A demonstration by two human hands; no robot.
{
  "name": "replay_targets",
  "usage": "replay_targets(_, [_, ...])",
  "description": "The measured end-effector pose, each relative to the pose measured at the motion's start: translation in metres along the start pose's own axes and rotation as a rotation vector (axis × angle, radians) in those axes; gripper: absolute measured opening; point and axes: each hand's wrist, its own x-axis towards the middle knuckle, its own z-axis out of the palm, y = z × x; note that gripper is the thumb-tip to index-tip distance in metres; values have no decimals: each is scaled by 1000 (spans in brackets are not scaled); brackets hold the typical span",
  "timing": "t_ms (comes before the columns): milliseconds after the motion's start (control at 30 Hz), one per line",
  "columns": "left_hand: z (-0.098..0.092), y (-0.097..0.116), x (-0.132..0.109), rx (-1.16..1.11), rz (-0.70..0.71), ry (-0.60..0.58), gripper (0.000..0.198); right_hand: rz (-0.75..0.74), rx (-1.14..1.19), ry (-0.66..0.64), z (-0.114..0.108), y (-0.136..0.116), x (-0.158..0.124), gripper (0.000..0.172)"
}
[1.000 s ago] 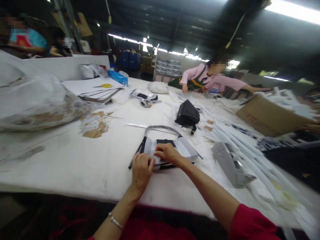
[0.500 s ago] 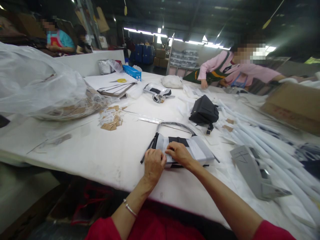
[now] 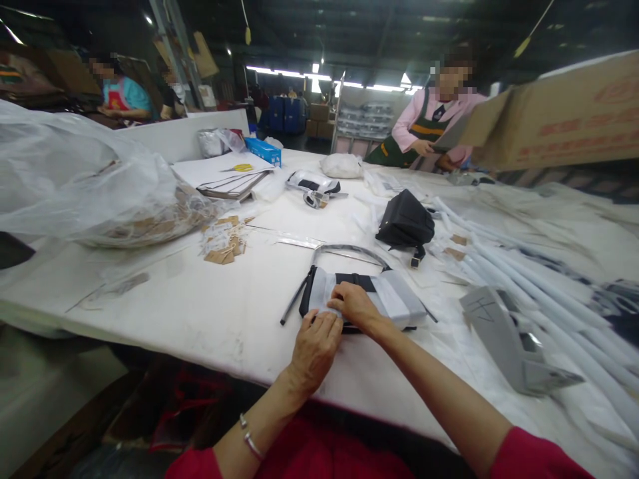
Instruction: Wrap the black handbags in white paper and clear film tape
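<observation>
A black bag wrapped in white paper lies flat on the white table in front of me, its curved handle pointing away. My left hand rests at the wrapped bag's near edge, fingers bent and pressed down on the paper. My right hand lies on top of the wrap just beyond it, fingers curled and pinching the paper. The two hands touch each other.
A second black bag sits further back. Long white paper rolls and a grey folded piece lie to the right. A clear plastic sack and brown tags lie left. A person in pink across the table lifts a cardboard box.
The person opposite has stood up and raised the cardboard box off the table. My left hand slid slightly nearer me along the bag's edge; my right hand stays on the wrap.
</observation>
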Motion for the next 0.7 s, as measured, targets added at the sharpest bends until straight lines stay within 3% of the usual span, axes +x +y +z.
replay_targets(200, [5, 7, -9, 106, -7, -36, 32, 20, 51, 79, -4, -6, 1, 10])
replay_targets(300, [4, 7, -10, 118, -1, -44, 36, 7, 237, 208, -31, -7, -15, 3])
replay_targets(367, [4, 8, -11, 116, 1, -57, 36, 29, 403, 333, -61, 1, -40, 12])
replay_targets(433, [3, 8, -11, 117, -8, -71, 36, 115, 452, 425, -97, 22, -76, 22])
replay_targets(567, [2, 9, -11, 112, -12, -78, 38, 494, 172, 641, -165, 96, -165, 35])
replay_targets(633, [1, 8, -11, 106, 9, -80, 40, 683, -24, 706, -187, 136, -208, 36])
replay_targets(700, [2, 4, -11, 110, 41, -71, 40, 817, -110, 687, -196, 168, -242, 33])
